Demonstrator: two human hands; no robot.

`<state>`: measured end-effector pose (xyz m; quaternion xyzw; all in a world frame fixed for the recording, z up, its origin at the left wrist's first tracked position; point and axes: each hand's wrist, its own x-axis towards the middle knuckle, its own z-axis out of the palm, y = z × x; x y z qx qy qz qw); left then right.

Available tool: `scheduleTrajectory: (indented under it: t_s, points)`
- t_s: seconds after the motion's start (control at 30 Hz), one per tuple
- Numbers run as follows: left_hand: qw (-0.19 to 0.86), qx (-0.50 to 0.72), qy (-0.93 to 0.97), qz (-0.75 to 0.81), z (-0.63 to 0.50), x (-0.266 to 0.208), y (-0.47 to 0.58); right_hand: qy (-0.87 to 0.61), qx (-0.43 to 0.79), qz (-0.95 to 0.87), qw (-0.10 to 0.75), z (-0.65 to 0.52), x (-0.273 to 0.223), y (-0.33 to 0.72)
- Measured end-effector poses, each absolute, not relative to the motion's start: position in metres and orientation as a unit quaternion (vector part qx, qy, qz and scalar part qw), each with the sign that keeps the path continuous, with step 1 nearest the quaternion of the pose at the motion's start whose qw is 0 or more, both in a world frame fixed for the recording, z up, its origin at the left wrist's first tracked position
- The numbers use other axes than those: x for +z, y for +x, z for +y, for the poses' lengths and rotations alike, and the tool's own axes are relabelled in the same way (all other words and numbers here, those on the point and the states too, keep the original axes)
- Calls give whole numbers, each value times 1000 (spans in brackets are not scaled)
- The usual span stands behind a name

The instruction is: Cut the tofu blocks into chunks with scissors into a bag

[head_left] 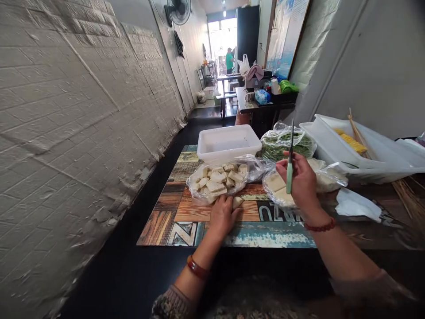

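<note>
In my right hand (300,177) is a small knife (290,170) with a light green handle. Its thin dark blade points up, and my fingers are closed round the handle. My left hand (222,216) rests low on the table, curled at the near edge of a clear plastic bag. Between its thumb and fingers sits a pale tofu piece (237,202). More pale tofu chunks (217,178) lie heaped in the bag. Below the knife, flat pale slabs (278,185) sit in another plastic wrapping.
Behind the heap stands a white plastic tub (229,139). Bagged green leaves (287,144) lie beside it. At right are white bins (361,146) with yellow packs and sticks, a white tissue (357,204) and thin skewers (410,199). A person in green (229,60) stands far back.
</note>
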<state>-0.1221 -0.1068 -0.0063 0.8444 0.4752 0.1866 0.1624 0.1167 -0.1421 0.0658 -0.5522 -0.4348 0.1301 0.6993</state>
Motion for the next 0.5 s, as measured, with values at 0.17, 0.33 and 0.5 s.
scheduleTrajectory:
  t_s: [0.17, 0.33, 0.5]
  points:
    - [153, 188, 853, 462, -111, -6, -124, -601, 161, -391, 678, -181, 53, 103]
    - [215, 350, 818, 403, -94, 23, -135, -571, 196, -362, 710, -195, 40, 108]
    - [93, 336, 848, 398, -48, 62, -117, -587, 213, -363, 692, -211, 37, 105]
